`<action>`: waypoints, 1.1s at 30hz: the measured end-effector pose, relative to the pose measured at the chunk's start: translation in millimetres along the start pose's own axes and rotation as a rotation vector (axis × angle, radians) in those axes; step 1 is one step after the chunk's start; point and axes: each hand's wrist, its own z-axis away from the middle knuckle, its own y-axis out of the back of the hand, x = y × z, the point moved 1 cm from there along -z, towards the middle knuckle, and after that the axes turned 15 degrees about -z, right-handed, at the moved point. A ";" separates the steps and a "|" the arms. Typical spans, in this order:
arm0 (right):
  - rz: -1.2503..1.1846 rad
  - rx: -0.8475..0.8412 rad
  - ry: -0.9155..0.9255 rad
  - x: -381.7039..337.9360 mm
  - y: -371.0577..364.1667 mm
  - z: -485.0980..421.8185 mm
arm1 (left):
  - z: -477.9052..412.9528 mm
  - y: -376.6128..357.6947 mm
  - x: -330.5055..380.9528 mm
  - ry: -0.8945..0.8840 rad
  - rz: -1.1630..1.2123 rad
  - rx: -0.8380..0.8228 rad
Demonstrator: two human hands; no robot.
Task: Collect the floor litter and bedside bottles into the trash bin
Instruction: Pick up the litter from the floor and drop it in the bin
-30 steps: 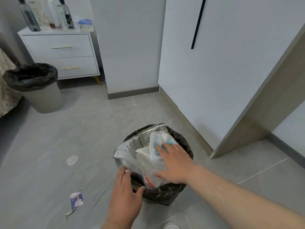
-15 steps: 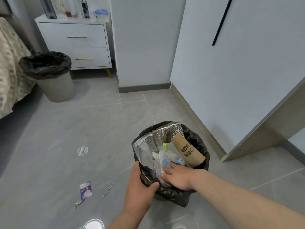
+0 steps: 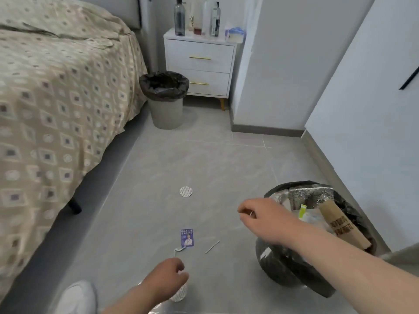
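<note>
1. Fingers of the right hand (image 3: 265,219) curl loosely over the floor just left of the trash bin (image 3: 292,270), with nothing seen in them.
2. Curled fingers of the left hand (image 3: 166,278), at the near edge, sit over a clear, white-patterned plastic piece (image 3: 180,295); whether they grip it cannot be told.
3. Litter lies on the grey tiles between and beyond the hands: a purple card (image 3: 187,237), a crumpled white scrap (image 3: 178,249) at its near corner, a thin stick (image 3: 212,247) just to the right, and a round white disc (image 3: 186,191) farther off.
4. Black-lined, the trash bin at near right holds a silver foil bag (image 3: 310,196) and a brown paper tube (image 3: 344,230).
5. Several bottles (image 3: 179,19) stand on the far white nightstand (image 3: 199,64), with a second lined bin (image 3: 166,114) just in front, beside the bed (image 3: 56,87) at left.
6. One white shoe (image 3: 77,295) shows at the near left.
</note>
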 end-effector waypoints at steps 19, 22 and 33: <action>0.309 -0.425 -0.059 48.5 -217.7 -320.8 | -188.7 -11.7 -73.7 -0.510 -0.683 0.035; 0.372 -0.527 -0.107 61.7 -233.3 -322.5 | -201.7 -15.9 -79.7 -0.516 -0.735 0.062; 0.456 -0.388 -0.001 74.1 -235.5 -274.1 | -195.3 -31.2 -82.7 -0.452 -0.674 0.292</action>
